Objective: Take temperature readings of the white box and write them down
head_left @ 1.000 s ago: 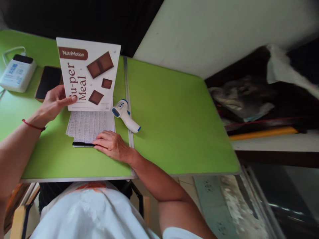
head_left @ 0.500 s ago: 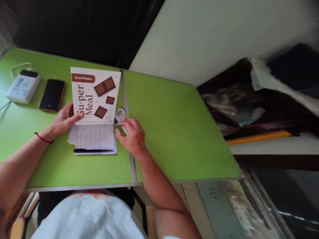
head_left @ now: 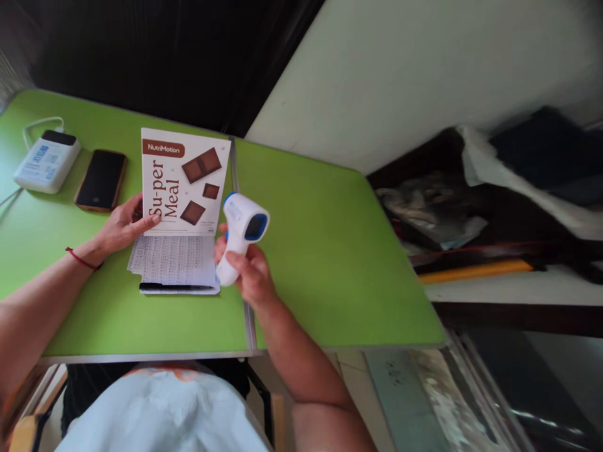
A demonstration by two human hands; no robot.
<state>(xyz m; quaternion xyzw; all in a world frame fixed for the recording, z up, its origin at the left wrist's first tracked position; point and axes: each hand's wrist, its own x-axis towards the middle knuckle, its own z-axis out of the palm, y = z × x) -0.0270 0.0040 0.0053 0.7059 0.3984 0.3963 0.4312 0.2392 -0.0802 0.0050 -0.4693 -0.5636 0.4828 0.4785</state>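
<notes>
Swinging up off the green table [head_left: 330, 263] since half a second ago, the white thermometer [head_left: 240, 220] is now being held by the right hand [head_left: 257, 276], its dark screen facing the wearer and its blue-rimmed nose pointing towards ten o'clock. The right hand is curling closed round the handle, with the thumb lying across the near side and the fingers wrapping round from behind. From the white box [head_left: 185, 183], the thermometer is sitting at four o'clock, close to the box's lower right corner. The bottom of the handle is overlapping the edge of the papers [head_left: 176, 260] in this view; whether it is touching them, I cannot tell.

The left hand [head_left: 125, 226] is holding the box at eight o'clock, by its lower left edge. Its thumb is pressing on the printed front; its fingers are partly hiding behind the box, so how they are bending I cannot tell. A red wristband [head_left: 82, 258] is circling that wrist.

At six o'clock from the box the handwritten papers are lying on the table, with a black pen [head_left: 179, 287] stretching along their near edge. At nine o'clock a dark phone [head_left: 101, 181] is lying face up, and just beyond it a white power bank [head_left: 48, 162] is resting with a cable [head_left: 40, 122] looping from its far end.
</notes>
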